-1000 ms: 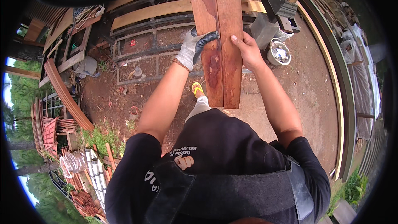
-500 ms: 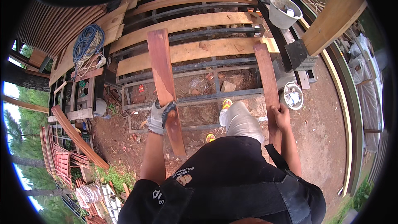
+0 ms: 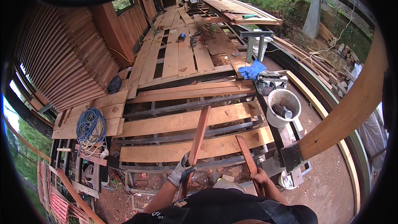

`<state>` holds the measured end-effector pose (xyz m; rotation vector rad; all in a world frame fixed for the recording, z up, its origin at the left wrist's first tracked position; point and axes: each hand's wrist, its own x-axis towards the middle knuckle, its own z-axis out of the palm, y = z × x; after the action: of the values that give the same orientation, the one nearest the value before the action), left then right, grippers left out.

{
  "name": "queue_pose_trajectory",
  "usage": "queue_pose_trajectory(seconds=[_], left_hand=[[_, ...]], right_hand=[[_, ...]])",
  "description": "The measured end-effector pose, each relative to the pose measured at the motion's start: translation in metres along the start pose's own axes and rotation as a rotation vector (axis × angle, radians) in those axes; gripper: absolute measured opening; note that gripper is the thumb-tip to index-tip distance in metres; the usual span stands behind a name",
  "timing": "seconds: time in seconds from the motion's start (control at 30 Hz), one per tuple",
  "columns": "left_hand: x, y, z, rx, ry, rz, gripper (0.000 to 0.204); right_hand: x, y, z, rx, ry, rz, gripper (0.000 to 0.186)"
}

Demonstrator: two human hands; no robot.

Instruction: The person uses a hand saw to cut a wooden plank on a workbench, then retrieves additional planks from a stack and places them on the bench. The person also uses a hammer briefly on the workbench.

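My left hand (image 3: 180, 172), in a grey and black work glove, is closed around a reddish-brown wooden plank (image 3: 200, 130). That plank is turned nearly on edge and points away from me. My bare right hand (image 3: 260, 177) grips a second reddish-brown plank (image 3: 246, 154), narrower in view and leaning slightly left at its far end. Both planks reach over a pale floorboard (image 3: 166, 152) that lies across a dark metal frame (image 3: 157, 168). My body hides their near ends.
A white bucket (image 3: 274, 118) stands at the right beside blue gloves (image 3: 253, 70) and a tool bag (image 3: 271, 81). A wooden post (image 3: 331, 135) slants in at the right. Coiled blue rope (image 3: 90, 125) lies at the left. Open gaps show between the joists; loose boards (image 3: 177, 60) extend beyond.
My view has tilted up, bringing the far deck into sight. The left plank has rolled from its broad face towards its edge. Both hands keep their hold.
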<state>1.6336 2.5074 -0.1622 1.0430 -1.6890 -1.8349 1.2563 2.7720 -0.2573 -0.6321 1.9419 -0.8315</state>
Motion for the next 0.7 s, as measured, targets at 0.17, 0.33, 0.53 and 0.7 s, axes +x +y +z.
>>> queue_pose_trajectory(seconds=[0.17,0.33,0.53,0.7], left_hand=[[0.056,0.097,-0.037,0.394,0.247,0.016,0.106],[0.105,0.148,-0.069,0.485,0.322,0.115,0.098],[0.178,0.124,-0.111,0.459,0.379,0.050,0.102],[0.245,0.166,-0.142,0.828,-0.049,-0.156,0.095]], right_hand=[[0.052,-0.154,-0.041,0.110,-0.060,-0.189,0.076],[0.087,-0.232,-0.042,0.208,-0.027,-0.334,0.070],[0.139,-0.351,-0.013,0.100,-0.006,-0.396,0.070],[0.173,-0.469,-0.027,-0.182,0.036,-0.408,0.080]])
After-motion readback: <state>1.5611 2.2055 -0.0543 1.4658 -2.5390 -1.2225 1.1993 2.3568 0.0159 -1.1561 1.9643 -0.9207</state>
